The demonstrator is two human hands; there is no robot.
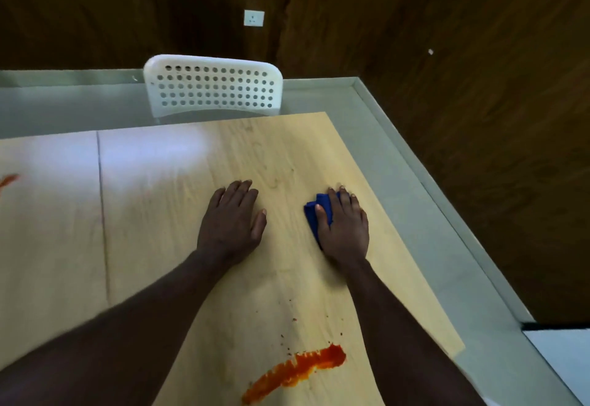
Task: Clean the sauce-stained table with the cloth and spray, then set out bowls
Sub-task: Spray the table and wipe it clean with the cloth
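Head view: I log the right hand [343, 223] pressing flat on the blue cloth [314, 211], far right on the table [159, 198], probably to wipe. The left hand [231, 217] lies flat and empty, likely bracing. The near sauce smear [297, 370] is unwiped.

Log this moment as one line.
right hand: pressing blue cloth flat | left hand: flat on table | sauce streak: unwiped

A plain indoor room, likely a dining corner of a home, is suggested. A light wooden table [287, 150] is set near dark wood-panelled walls [447, 54], a white perforated plastic chair [213, 86] is drawn up at its far edge, and a white wall socket [254, 18] is mounted behind it.
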